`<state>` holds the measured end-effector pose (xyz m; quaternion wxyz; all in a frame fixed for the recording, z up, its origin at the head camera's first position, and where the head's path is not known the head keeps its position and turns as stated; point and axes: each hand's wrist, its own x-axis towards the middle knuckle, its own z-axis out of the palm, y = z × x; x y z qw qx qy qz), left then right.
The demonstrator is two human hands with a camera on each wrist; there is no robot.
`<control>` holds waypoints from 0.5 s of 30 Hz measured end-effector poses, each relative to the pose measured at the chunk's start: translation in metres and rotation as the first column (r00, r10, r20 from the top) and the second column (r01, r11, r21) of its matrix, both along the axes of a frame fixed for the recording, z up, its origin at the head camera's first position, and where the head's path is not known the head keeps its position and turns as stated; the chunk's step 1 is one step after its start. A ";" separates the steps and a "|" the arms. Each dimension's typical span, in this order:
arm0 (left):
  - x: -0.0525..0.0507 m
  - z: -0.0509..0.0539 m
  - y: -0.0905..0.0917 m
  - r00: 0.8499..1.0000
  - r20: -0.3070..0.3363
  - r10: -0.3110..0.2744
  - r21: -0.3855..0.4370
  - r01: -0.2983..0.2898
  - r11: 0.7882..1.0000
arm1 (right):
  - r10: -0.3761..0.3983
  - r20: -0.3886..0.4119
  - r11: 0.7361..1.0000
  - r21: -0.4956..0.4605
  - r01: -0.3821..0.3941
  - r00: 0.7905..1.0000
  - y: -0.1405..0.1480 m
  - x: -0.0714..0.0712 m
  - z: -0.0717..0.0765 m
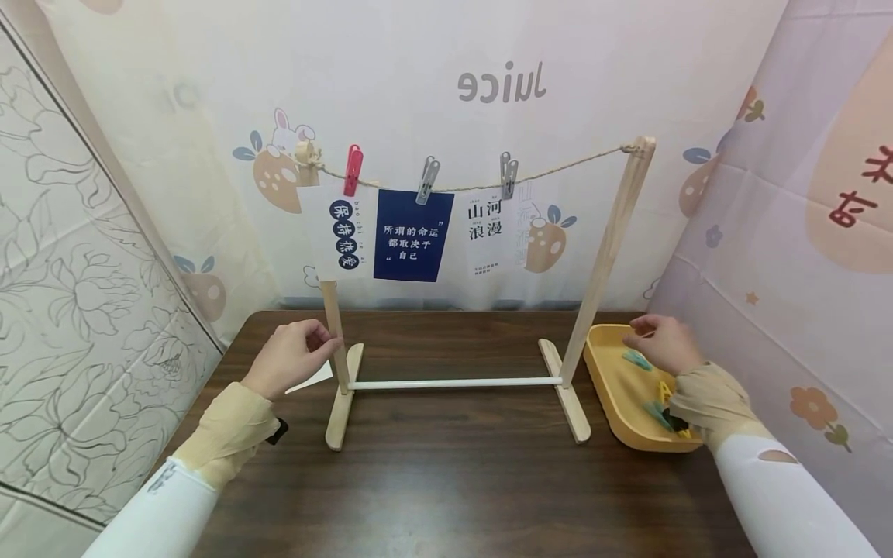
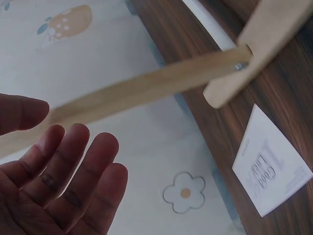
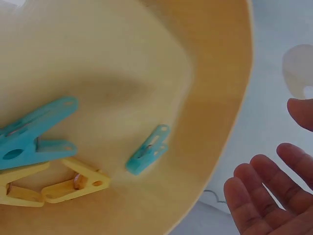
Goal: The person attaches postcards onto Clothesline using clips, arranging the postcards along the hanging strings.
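My left hand [image 1: 293, 358] is beside the left post of a wooden stand [image 1: 332, 329], fingers loosely bent and holding nothing. A white card [image 2: 271, 161] printed "Good Luck" lies on the table near that hand. Over the yellow tray's [image 1: 614, 415] far end hovers my right hand [image 1: 668, 343], its relaxed fingers empty. Inside the tray are teal clothespins [image 3: 148, 151] and yellow clothespins [image 3: 78, 182]. A rope between the posts carries a white card [image 1: 328, 232] under a red clothespin [image 1: 353, 170], plus a blue card [image 1: 413, 236] and another white card [image 1: 484, 240] under grey clothespins [image 1: 429, 180].
A white crossbar [image 1: 453, 383] joins the stand's two wooden feet, which rest on the dark brown table [image 1: 453, 473]. Patterned curtains [image 1: 418, 77] hang behind and on both sides. The right post [image 1: 607, 248] stands just left of the tray.
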<state>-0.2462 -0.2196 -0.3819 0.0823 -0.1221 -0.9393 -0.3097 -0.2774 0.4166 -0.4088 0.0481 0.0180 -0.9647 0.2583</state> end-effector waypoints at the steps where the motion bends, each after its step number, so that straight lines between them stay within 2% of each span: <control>1: -0.001 -0.001 -0.002 1.000 -0.002 0.009 -0.019 -0.009 1.000 | -0.003 0.016 1.000 0.006 0.002 1.000 0.001 0.000 -0.001; 8: -0.006 -0.011 -0.016 0.998 -0.006 0.067 -0.136 -0.067 0.988 | -0.022 0.102 0.997 0.072 0.015 0.995 0.008 -0.006 -0.012; 12: -0.011 -0.018 -0.022 0.995 0.043 0.091 -0.187 -0.082 0.979 | -0.014 0.140 0.994 0.112 -0.002 0.990 0.010 -0.011 -0.017; 15: -0.018 -0.024 -0.026 0.989 0.106 0.100 -0.240 -0.072 0.968 | -0.001 0.162 0.990 0.140 -0.022 0.987 0.011 -0.014 -0.020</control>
